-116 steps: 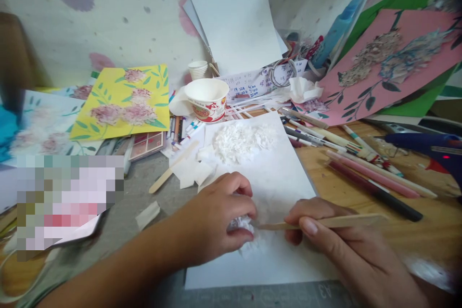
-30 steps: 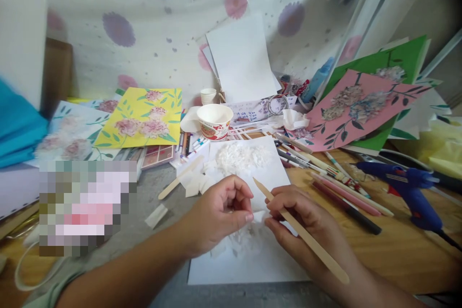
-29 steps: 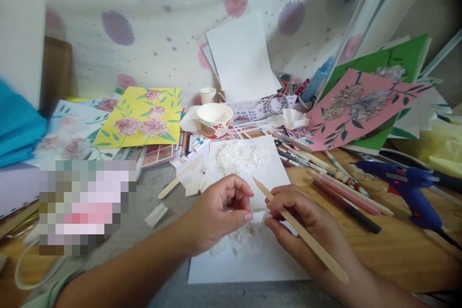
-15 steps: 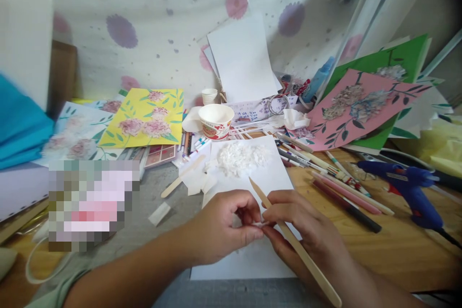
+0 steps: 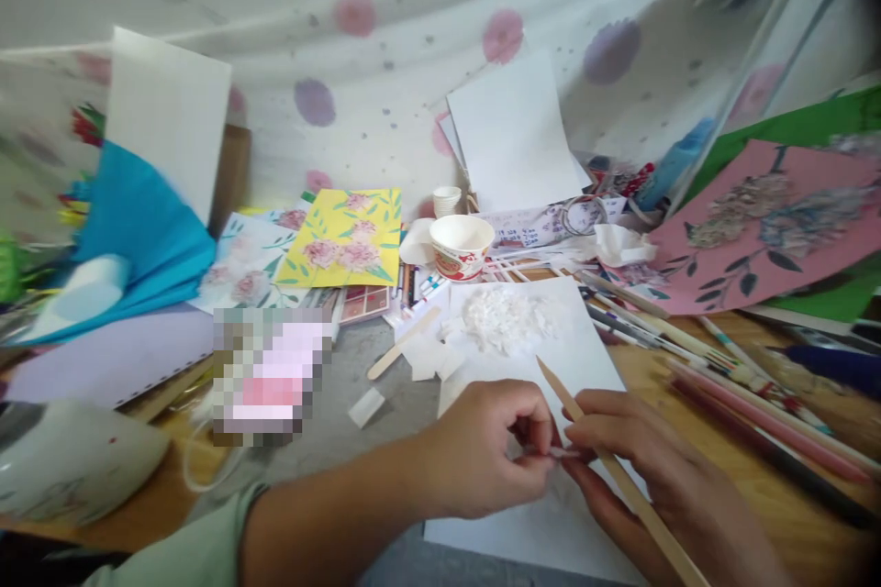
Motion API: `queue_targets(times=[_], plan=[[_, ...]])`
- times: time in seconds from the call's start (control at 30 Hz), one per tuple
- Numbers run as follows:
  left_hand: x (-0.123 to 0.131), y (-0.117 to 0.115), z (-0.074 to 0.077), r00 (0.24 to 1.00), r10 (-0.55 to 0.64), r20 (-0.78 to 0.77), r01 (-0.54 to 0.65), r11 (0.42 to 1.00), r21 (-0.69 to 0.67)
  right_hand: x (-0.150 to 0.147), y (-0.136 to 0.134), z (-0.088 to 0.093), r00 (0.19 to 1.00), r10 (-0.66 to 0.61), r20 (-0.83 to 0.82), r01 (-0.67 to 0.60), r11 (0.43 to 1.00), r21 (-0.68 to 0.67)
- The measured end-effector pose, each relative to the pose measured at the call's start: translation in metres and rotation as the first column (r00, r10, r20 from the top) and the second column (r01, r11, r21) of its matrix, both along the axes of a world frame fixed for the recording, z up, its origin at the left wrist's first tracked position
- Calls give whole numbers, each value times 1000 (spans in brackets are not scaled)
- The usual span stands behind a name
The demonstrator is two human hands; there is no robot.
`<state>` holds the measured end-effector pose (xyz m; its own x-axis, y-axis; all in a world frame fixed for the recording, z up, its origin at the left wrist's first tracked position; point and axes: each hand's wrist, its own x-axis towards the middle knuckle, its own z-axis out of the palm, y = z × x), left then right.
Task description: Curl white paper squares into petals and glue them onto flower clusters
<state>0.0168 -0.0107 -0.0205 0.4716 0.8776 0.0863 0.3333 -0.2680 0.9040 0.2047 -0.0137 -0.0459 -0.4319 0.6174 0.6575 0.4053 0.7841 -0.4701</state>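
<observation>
My left hand (image 5: 482, 449) is closed in a pinch on a small piece of white paper (image 5: 563, 453). Facing it, my right hand (image 5: 653, 454) has its fingertips at the same piece and holds a pointed wooden craft stick (image 5: 630, 493) slanting across the fingers. Both hands are over a white sheet (image 5: 592, 339). On that sheet, beyond the stick's tip, lies a fluffy heap of white paper scraps (image 5: 506, 316). A second wooden stick (image 5: 403, 344) and a small paper square (image 5: 366, 407) lie to the left.
A paper bowl (image 5: 461, 248) stands behind the sheet. A yellow flower picture (image 5: 344, 238) and a blurred-out object (image 5: 272, 371) are on the left. At right are pens and brushes (image 5: 750, 394), a pink flower picture (image 5: 777, 220) and part of a blue glue gun (image 5: 832, 367).
The view has turned left, so things sit further right, and a white ceramic object shows at lower left. Both hands keep their hold on the paper piece and stick.
</observation>
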Motion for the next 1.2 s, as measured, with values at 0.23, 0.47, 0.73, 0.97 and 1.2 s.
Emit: queue_targets(times=[0.23, 0.47, 0.73, 0.97, 1.2], plan=[[0, 1, 0, 992, -23, 125, 41, 990, -139, 4, 6, -7, 997, -17, 73, 11, 998, 69], [-7, 6, -3, 991, -58, 121, 92, 952, -291, 4, 5, -11, 995, -47, 84, 43, 998, 48], [-8, 9, 0, 982, -20, 190, 93, 919, -384, -2, -1, -2, 999, -8, -42, -1, 979, -206], [-6, 8, 0, 989, 23, -144, -48, 984, -169, 2, -6, 0, 992, -17, -126, -30, 932, -361], [0, 13, -10, 939, 65, -338, -90, 994, -58, 15, -2, 1, 965, -118, -233, -56, 778, -626]])
